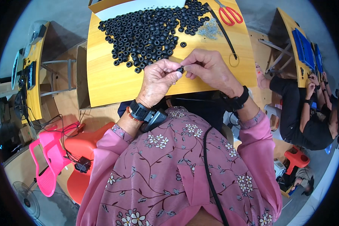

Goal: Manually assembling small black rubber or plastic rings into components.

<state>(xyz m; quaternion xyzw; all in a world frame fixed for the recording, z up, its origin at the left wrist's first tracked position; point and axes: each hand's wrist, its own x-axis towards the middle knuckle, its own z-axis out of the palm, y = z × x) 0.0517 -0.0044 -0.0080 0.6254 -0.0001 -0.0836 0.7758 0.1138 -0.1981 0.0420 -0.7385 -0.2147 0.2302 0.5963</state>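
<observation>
Near the table's front edge, both hands meet over one small round black rubber-like piece (180, 69). My left hand (156, 80) pinches it between thumb and fingers. My right hand (210, 68) is closed against the same piece from the other side, its thumb and forefinger pressed together. Whether the right fingers also hold a tiny part cannot be made out. Just beyond the hands spreads a large pile of similar black ring-shaped pieces (143, 35), with one loose piece (183, 44) closer to my right hand.
Small silvery metal bits (209, 30) lie right of the pile. Next to them are a black rod (224, 34), a thin ring (234, 60) and red-handled scissors (231, 16). An open box (135, 8) stands at the far edge. Another person (305, 116) works at the right.
</observation>
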